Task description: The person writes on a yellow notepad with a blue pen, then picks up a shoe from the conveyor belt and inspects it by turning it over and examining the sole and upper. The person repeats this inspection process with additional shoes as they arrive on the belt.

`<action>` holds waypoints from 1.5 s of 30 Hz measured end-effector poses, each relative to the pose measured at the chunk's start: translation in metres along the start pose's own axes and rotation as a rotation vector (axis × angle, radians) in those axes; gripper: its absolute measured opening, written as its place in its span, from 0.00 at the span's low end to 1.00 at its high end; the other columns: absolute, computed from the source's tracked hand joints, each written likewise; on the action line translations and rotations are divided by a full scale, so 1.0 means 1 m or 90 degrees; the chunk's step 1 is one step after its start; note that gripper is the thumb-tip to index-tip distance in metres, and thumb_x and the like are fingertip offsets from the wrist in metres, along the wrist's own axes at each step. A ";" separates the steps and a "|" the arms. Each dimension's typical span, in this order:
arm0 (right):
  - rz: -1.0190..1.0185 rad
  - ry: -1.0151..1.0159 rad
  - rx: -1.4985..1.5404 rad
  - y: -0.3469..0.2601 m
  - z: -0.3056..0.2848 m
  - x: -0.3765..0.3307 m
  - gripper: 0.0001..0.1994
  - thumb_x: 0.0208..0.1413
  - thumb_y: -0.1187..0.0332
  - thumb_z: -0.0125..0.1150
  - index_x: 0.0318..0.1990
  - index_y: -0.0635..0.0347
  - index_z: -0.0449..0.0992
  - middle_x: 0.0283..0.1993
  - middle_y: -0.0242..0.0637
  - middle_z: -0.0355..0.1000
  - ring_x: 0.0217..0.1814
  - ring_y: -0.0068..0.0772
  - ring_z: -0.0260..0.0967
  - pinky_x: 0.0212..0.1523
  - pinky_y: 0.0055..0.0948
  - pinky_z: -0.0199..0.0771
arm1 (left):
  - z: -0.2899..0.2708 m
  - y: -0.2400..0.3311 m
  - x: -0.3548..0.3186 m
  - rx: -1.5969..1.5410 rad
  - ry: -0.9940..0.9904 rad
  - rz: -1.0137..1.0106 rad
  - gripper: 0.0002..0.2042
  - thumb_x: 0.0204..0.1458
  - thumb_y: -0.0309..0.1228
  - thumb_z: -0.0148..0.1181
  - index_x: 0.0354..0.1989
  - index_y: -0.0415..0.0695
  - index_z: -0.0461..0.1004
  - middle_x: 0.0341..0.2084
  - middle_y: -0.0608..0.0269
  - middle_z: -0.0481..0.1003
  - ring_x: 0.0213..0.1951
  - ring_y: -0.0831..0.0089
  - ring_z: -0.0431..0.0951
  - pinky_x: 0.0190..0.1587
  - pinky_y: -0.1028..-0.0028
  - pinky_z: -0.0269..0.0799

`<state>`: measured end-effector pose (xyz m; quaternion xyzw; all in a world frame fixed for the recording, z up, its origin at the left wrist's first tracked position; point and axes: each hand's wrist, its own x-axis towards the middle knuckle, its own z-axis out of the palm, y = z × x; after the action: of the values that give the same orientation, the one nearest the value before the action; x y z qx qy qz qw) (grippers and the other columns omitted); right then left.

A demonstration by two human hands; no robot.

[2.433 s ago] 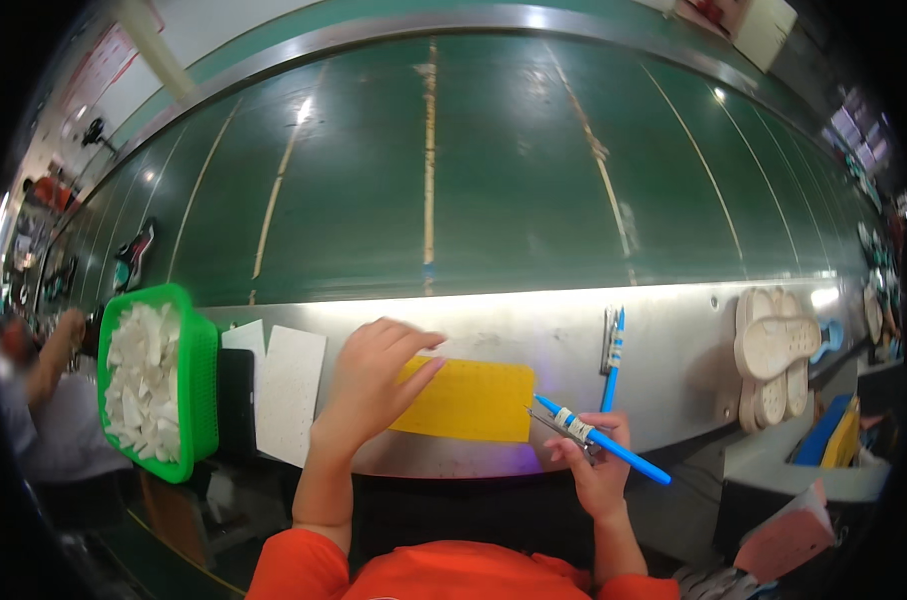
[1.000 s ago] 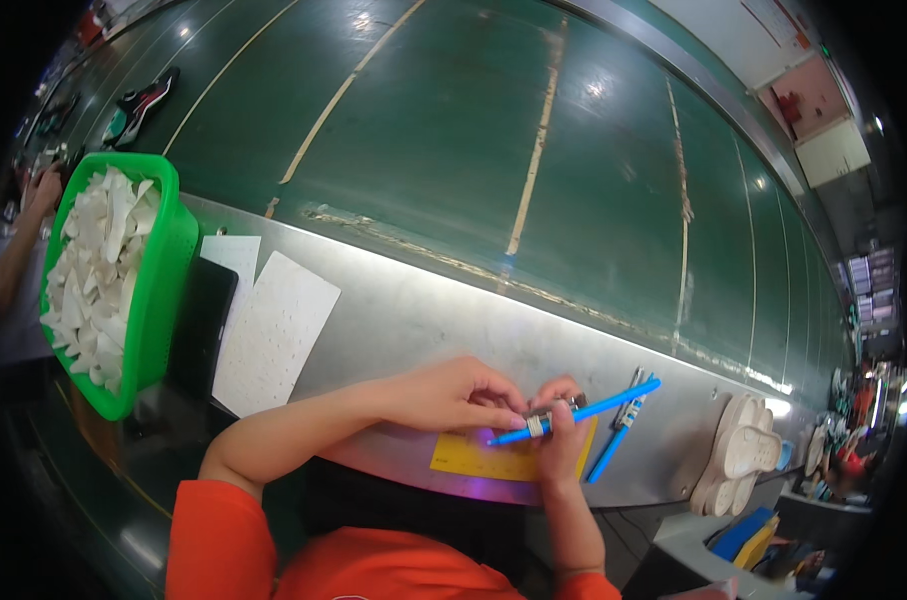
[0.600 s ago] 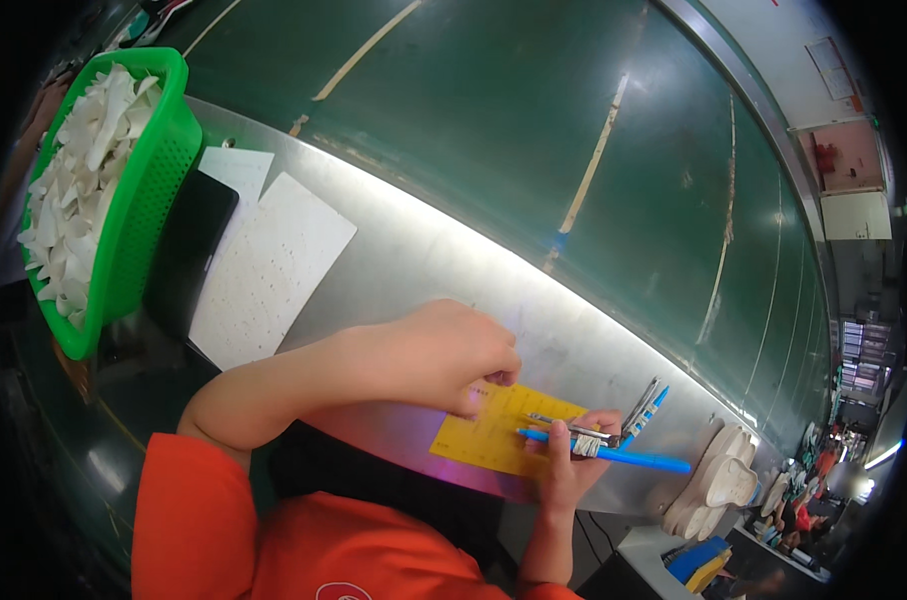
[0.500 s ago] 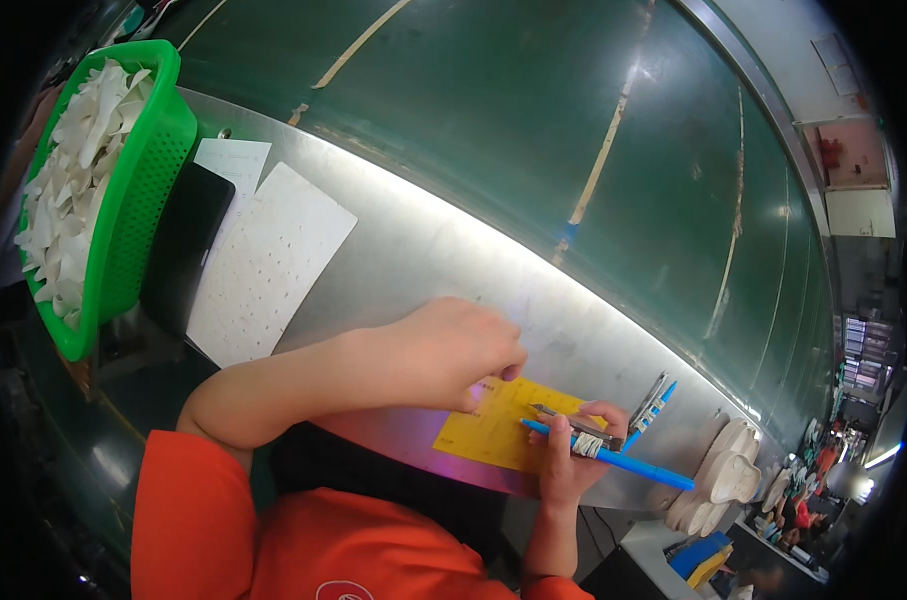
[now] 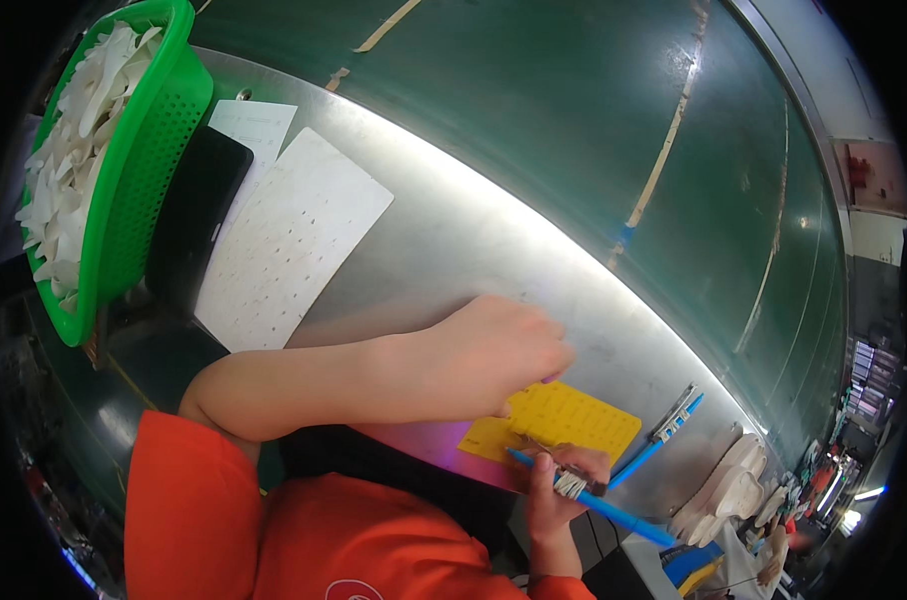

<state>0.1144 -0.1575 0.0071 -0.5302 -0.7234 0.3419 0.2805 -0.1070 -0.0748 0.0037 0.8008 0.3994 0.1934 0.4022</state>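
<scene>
My left hand (image 5: 519,345) is closed, knuckles up, at the left end of a yellow printed sheet (image 5: 584,418) on the metal table. Its fingertips are mostly hidden, so I cannot make out what they hold, if anything. At the sheet's near edge, my right hand (image 5: 564,485) is wrapped round a blue pen (image 5: 624,521). A slim metal tool lies along this pen, bound with a pale band. A second blue pen (image 5: 634,465), also with a metal piece tied on, rests on the table just beyond my right hand. Pink-purple light falls beside the sheet.
A green basket (image 5: 159,160) full of white cut scraps stands at far left. Beside it are a black tray-like object (image 5: 194,215) and a white spotted board (image 5: 292,240). White shoe-sole-shaped pieces (image 5: 724,490) are stacked at right. A green surface (image 5: 534,120) stretches beyond the metal table.
The view has shifted, moving the table's things rightward in the picture. My right hand has drawn back toward me with the pen, uncovering the sheet's right end. My left hand stays at the sheet.
</scene>
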 end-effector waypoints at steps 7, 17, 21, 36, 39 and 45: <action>0.058 0.102 0.269 0.016 0.017 -0.004 0.17 0.52 0.59 0.59 0.35 0.60 0.60 0.25 0.35 0.62 0.18 0.22 0.61 0.23 0.19 0.65 | 0.000 0.000 0.001 0.016 -0.005 0.002 0.17 0.34 0.28 0.67 0.34 0.45 0.68 0.30 0.63 0.69 0.39 0.64 0.71 0.38 0.67 0.65; 0.087 0.114 0.202 0.013 0.019 -0.001 0.13 0.55 0.64 0.56 0.35 0.59 0.59 0.25 0.34 0.62 0.14 0.19 0.58 0.17 0.15 0.62 | 0.002 0.000 0.001 0.007 0.032 0.014 0.17 0.33 0.27 0.67 0.33 0.45 0.68 0.29 0.63 0.68 0.37 0.64 0.71 0.38 0.68 0.66; 0.060 0.113 0.200 0.012 0.020 0.001 0.11 0.55 0.65 0.56 0.34 0.59 0.59 0.24 0.34 0.62 0.14 0.19 0.58 0.17 0.15 0.62 | 0.002 0.000 0.001 0.010 0.018 0.006 0.17 0.33 0.27 0.67 0.33 0.45 0.68 0.29 0.64 0.68 0.37 0.65 0.71 0.38 0.68 0.66; -0.006 -0.010 0.074 0.015 0.010 -0.002 0.13 0.56 0.64 0.55 0.32 0.61 0.58 0.20 0.35 0.61 0.16 0.22 0.59 0.20 0.21 0.58 | 0.001 0.001 0.002 0.012 -0.004 0.003 0.18 0.33 0.27 0.67 0.34 0.44 0.68 0.30 0.63 0.68 0.39 0.65 0.71 0.39 0.68 0.66; -0.001 0.011 0.060 0.016 0.013 -0.002 0.12 0.52 0.64 0.57 0.27 0.63 0.63 0.19 0.38 0.64 0.17 0.28 0.62 0.20 0.23 0.61 | 0.002 0.000 0.001 0.007 0.008 0.006 0.18 0.33 0.27 0.67 0.34 0.44 0.68 0.30 0.63 0.68 0.39 0.65 0.71 0.39 0.68 0.66; 0.040 0.021 0.044 0.012 0.011 0.001 0.11 0.46 0.66 0.59 0.18 0.64 0.73 0.17 0.42 0.68 0.17 0.39 0.68 0.21 0.27 0.67 | 0.001 0.000 0.002 -0.006 0.010 0.010 0.18 0.32 0.27 0.67 0.35 0.44 0.68 0.30 0.63 0.68 0.38 0.65 0.71 0.39 0.68 0.66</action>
<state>0.1122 -0.1566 -0.0090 -0.5483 -0.6893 0.3666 0.2998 -0.1053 -0.0739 0.0034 0.8003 0.3955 0.2047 0.4014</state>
